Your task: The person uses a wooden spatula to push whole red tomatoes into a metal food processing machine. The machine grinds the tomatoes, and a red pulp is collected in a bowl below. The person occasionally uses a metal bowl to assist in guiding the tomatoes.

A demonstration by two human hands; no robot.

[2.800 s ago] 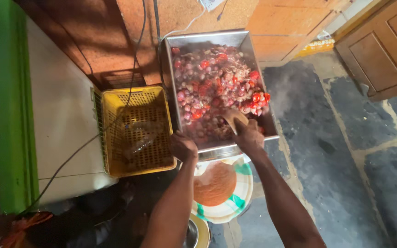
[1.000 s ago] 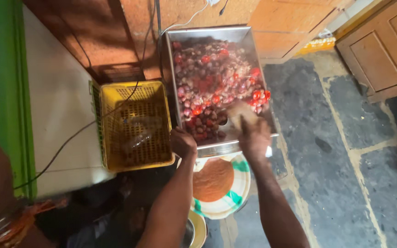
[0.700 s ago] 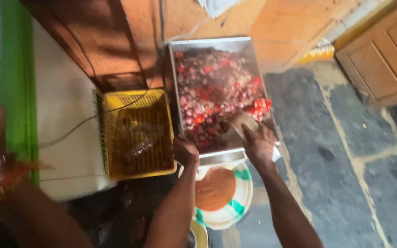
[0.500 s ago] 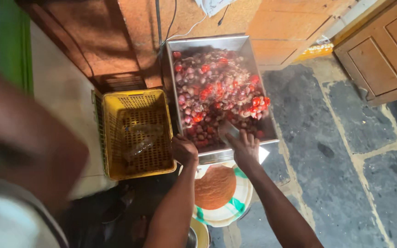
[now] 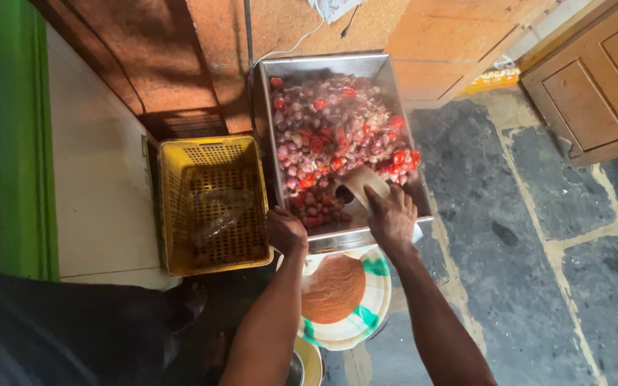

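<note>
With our right hand point(image 5: 393, 216) clenched on the rigid scoop point(image 5: 357, 184) in the mix point(image 5: 337, 132) and our left hand point(image 5: 287, 230) gripping the tray point(image 5: 388, 80) rim, we judge the loose, heavy, slippery pieces best lifted by scoop.

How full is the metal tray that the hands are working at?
Mostly full. Red and purple vegetables cover most of the metal tray; bare metal shows at its near corner, beside the left hand. The right hand holds a scoop in it.
</note>
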